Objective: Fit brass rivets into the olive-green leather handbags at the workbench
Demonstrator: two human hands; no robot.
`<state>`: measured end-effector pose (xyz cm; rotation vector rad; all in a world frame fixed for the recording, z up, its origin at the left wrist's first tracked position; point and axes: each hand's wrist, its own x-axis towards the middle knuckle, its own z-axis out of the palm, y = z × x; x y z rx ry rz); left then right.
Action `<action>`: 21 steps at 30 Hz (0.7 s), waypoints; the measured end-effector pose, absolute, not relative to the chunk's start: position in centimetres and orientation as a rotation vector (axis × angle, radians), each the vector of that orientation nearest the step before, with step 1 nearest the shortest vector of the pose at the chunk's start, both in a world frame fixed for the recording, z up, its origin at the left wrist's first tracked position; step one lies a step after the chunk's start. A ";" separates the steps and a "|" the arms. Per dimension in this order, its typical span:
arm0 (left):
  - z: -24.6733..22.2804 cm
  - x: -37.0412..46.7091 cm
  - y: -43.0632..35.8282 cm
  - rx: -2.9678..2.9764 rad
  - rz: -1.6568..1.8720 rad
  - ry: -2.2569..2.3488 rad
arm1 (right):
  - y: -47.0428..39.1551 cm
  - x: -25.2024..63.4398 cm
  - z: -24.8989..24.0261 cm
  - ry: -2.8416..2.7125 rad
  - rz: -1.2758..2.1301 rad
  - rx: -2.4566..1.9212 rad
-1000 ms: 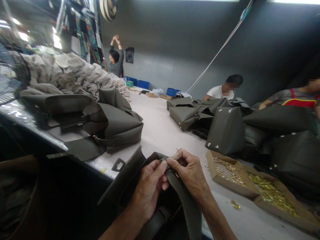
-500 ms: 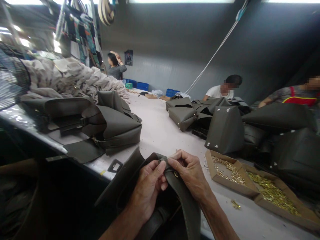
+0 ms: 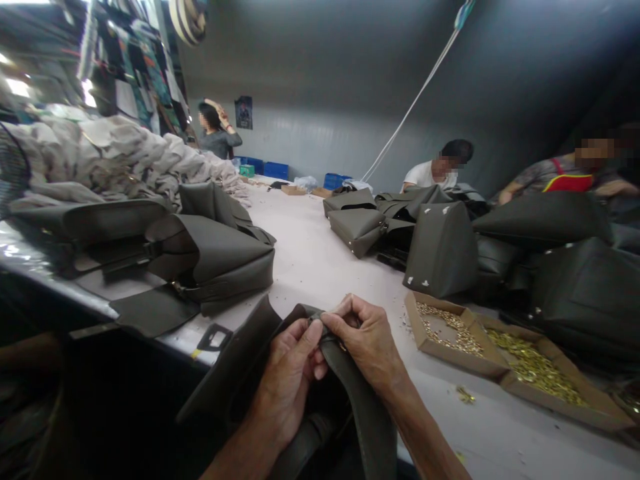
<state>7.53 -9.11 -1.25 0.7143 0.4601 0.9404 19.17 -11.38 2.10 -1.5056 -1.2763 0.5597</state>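
A dark olive bag [image 3: 357, 393] is held up at the near edge of the table, its opening facing me. My left hand [image 3: 295, 360] pinches the bag's edge between thumb and fingers. Right beside it, my right hand [image 3: 363, 337] grips the same edge, with thumb and forefinger meeting near the left thumb. Whatever small part lies between the fingertips is hidden. A wide flap of the bag [image 3: 233, 357] sticks out to the left of my left hand.
Similar bags [image 3: 230, 257] lie at left, and more bags [image 3: 443, 250] are heaped at right. Cardboard trays hold small metal pieces [image 3: 450, 327] and gold-coloured fasteners [image 3: 537, 367]. Loose fasteners [image 3: 465, 395] lie on the table [image 3: 300, 253]. Co-workers [image 3: 435, 170] are behind the heap.
The whole view has shifted a little, so the table and bags appear farther left. Both hands keep their pinch on the bag's edge, with hardly any finger movement.
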 end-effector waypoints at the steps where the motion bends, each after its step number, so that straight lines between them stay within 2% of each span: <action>1: -1.2 7.5 -9.1 0.715 0.942 0.464 | -11.4 19.2 2.1 -1.267 0.555 -1.512; 6: -1.0 7.3 -9.1 0.735 0.909 0.461 | -11.9 20.4 2.6 -1.378 0.703 -1.385; 13: -1.3 7.5 -9.1 0.750 0.915 0.469 | -12.2 21.2 3.4 -1.528 0.649 -1.342; 21: -2.7 8.1 -8.3 0.729 0.862 0.692 | -11.6 21.3 4.0 -1.497 0.681 -1.412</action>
